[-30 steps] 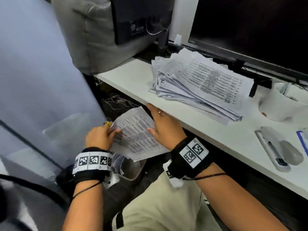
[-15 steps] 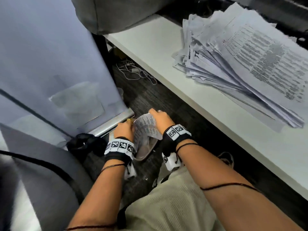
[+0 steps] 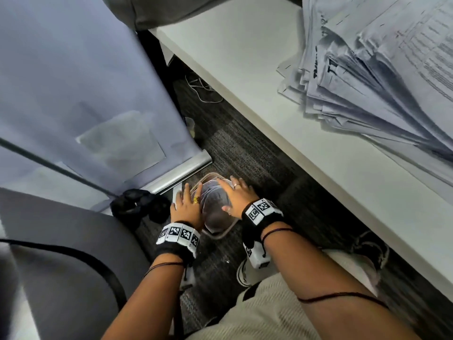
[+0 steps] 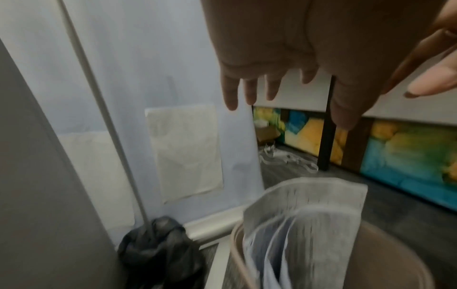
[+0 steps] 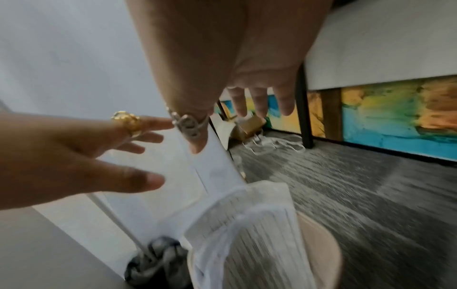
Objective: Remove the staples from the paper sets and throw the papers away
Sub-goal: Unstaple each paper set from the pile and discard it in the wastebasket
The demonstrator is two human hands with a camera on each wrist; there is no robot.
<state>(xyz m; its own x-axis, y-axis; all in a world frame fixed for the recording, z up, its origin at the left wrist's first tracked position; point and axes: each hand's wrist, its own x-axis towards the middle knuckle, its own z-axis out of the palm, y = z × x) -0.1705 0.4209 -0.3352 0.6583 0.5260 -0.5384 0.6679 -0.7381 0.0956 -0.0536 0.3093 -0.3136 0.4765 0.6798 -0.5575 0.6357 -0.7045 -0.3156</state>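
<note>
A curled bundle of printed papers [image 3: 213, 200] stands inside a beige waste bin [image 3: 220, 235] on the carpet below the desk edge. In the left wrist view the papers [image 4: 304, 224] stick up out of the bin [image 4: 395, 254]. My left hand [image 3: 186, 204] hovers over the bin's left side with fingers spread and holds nothing. My right hand [image 3: 234, 195] hovers over the right side, also spread and empty. The right wrist view shows both hands above the papers [image 5: 247, 224], apart from them. A large fanned stack of paper sets [image 3: 380, 77] lies on the white desk [image 3: 245, 57].
A blue-grey partition panel [image 3: 73, 82] with a metal foot stands left of the bin. A crumpled black bag [image 3: 139, 204] lies at its base. A grey chair [image 3: 61, 253] is at the lower left. White cables [image 3: 201, 89] lie under the desk.
Both hands carried the papers down from desk height to the bin and let go. The papers now stand in the bin and both hands are spread open above them.
</note>
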